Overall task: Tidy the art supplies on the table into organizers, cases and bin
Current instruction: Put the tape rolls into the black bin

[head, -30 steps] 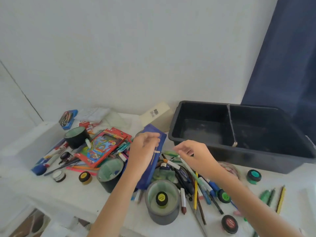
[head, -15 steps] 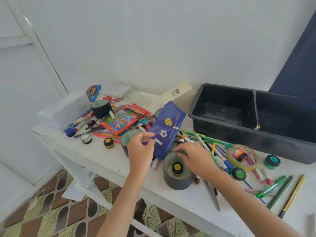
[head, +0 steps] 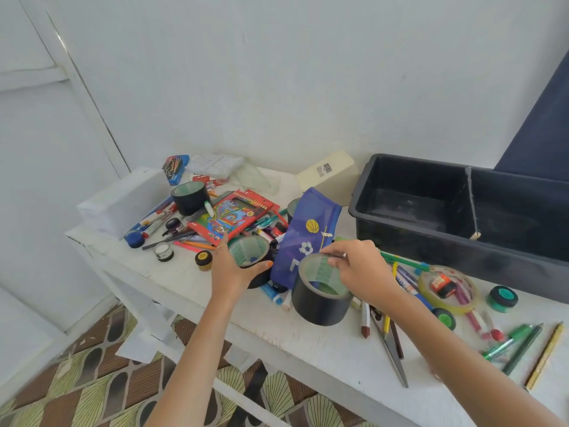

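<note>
My left hand (head: 232, 268) wraps around a black tape roll (head: 250, 248) that sits in the pile, thumb on its near side. My right hand (head: 361, 269) pinches the far rim of a second, larger black tape roll (head: 320, 300), which is tilted toward me near the table's front edge. Between the two rolls lies a blue pencil case (head: 312, 224) with ball prints. The black two-compartment bin (head: 462, 211) stands at the back right; what shows of its inside is bare.
A third black tape roll (head: 189, 197), a coloured pencil box (head: 231, 220) and a white box (head: 123, 201) are at the left. Pens, markers, scissors (head: 392, 352), a clear tape ring (head: 448, 288) and small paint pots lie scattered. A cream box (head: 326, 174) leans at the wall.
My left hand left the blue pencil case and closed on the tape roll beside it. My right hand took the front roll's rim and tipped it. The view has dropped lower.
</note>
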`<state>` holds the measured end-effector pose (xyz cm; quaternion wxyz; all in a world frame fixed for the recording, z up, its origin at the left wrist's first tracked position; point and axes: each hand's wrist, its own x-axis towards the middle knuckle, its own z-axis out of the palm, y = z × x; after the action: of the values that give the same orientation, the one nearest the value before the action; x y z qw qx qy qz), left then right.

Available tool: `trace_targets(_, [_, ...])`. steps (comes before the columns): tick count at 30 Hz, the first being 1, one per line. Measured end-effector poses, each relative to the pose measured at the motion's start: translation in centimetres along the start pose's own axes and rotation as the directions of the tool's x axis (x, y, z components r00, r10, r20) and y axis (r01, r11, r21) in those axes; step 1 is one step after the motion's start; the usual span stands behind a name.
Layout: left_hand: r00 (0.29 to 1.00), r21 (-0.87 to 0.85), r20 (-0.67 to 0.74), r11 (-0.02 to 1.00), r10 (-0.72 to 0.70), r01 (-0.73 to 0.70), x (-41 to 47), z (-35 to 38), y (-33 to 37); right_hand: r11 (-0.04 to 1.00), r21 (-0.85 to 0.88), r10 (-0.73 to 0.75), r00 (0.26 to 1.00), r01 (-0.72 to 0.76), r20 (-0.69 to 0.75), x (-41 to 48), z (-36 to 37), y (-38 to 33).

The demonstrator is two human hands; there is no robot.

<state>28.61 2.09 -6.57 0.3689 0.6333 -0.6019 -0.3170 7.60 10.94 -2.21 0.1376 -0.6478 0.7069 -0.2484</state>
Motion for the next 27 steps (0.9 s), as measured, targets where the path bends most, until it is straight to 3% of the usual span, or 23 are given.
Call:
trace_targets(5, [0.994, 0.042, -0.108, 0.999, -0.013, 0.018, 0.4, -0.5, -0.3, 0.998, 0.050, 0.047, 0.999, -0.046, -0.006, 0.8, -0.1, -0.3])
trace_targets(9, [0.957, 0.001, -0.248, 0.988, 0.147, -0.152, 0.4, -2.6, 2.4, 0.983, 0.167, 0.095, 0.993, -0.082, -0.071, 1.5, -1.4, 0.2])
trace_targets(12, [0.939, -0.051, -0.258, 0.967, 0.227, -0.248, 1.0, -3.5, 6.2, 0.972, 0.226, 0.109, 0.977, -0.065, -0.184, 2.3, -3.1, 0.7])
trace_targets(21, [0.912, -0.198, -0.057, 0.891, 0.406, -0.409, 4.5, 2.1, 14.7, 0.963, 0.238, 0.229, 0.851, -0.127, -0.472, 4.7, -10.6, 4.0])
trace_targets(27, [0.817, -0.259, 0.163, 0.823, 0.553, -0.506, 5.4, 8.9, 19.5, 0.946, 0.140, 0.322, 0.806, -0.292, -0.497, 6.6, -14.4, 9.3])
